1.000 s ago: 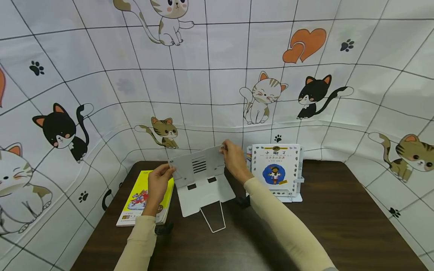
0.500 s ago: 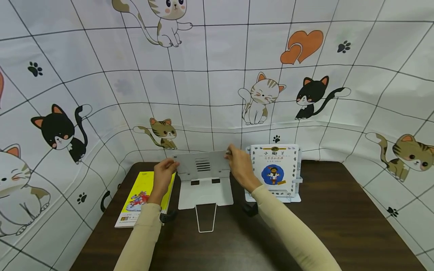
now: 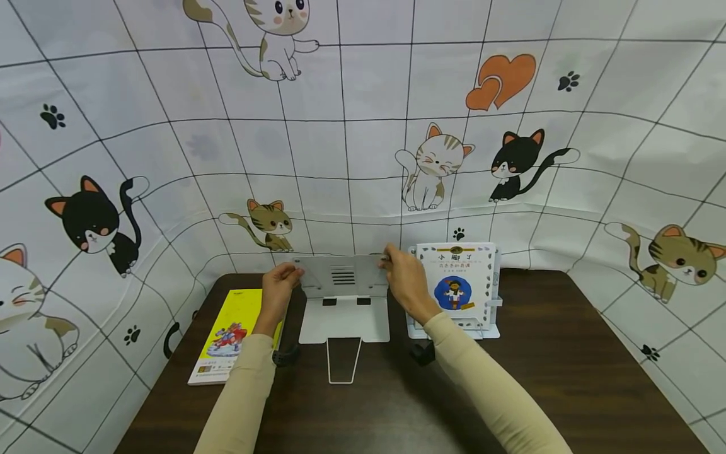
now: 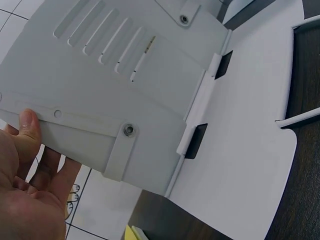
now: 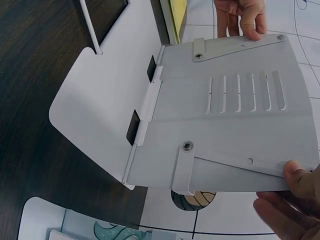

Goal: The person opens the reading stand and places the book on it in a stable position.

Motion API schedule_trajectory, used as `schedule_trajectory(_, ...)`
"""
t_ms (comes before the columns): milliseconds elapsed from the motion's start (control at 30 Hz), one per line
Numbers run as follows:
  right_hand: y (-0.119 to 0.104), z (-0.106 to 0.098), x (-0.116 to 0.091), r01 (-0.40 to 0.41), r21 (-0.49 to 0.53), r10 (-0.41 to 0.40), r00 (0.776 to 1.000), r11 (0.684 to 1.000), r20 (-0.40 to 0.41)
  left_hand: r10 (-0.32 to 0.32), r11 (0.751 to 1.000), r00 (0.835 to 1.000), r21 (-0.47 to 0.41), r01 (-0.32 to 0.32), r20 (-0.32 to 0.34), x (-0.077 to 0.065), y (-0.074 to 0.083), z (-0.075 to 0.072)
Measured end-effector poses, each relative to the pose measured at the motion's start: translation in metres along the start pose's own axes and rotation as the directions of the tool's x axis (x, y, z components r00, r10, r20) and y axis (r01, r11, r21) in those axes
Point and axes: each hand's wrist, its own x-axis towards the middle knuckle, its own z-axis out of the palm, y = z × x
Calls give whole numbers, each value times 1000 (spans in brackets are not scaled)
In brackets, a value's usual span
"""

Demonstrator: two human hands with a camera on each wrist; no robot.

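Note:
A white metal book stand (image 3: pixel 345 320) is on the dark table, its slotted back panel (image 4: pixel 115 70) raised at an angle from the flat base plate (image 5: pixel 107 95). A wire loop (image 3: pixel 343 382) sticks out from the base toward me. My left hand (image 3: pixel 279 291) pinches the panel's left edge, thumb on the near face and fingers behind. With the thumb on the same face, my right hand (image 3: pixel 409 280) pinches the opposite edge near its upper corner. Two bracket arms with round rivets (image 5: pixel 187 146) run along the panel. Its far side is hidden in the head view.
A yellow book (image 3: pixel 235 334) lies flat on the left of the table (image 3: pixel 510 403). To the right, a white picture book (image 3: pixel 454 284) leans upright on a similar light stand (image 3: pixel 492 331). A cat-print cloth (image 3: pixel 351 151) hangs close behind the table.
The book stand has turned from slanted to square with the table, its right side coming down level with the left. It has moved slightly away from me. Both hands keep their hold.

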Motion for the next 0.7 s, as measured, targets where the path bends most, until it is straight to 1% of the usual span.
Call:
schedule_trajectory(200,2,0,0,-1,2,1,999,1000,-36,11,1000,1000,-4,-11,-4,2,-2,5)
schedule_trajectory(400,5,0,1,-33,17,33,999,999,-10,15,1000,1000,-5,-15,-4,5,-2,9)
schedule_trajectory(467,5,-1,1,-52,41,51,999,998,16,17,1000,1000,6,-17,-1,7,-2,10)
schedule_trajectory(533,4,-3,-1,-63,60,62,998,996,12,14,1000,1000,15,-14,-3,7,-1,10)
schedule_trajectory(633,-2,-9,-10,-53,104,56,998,993,-23,16,1000,1000,25,-15,-13,8,-2,10)
schedule_trajectory(700,-9,-12,-19,9,119,-2,998,993,-59,16,999,1000,31,-15,-21,7,-2,10)
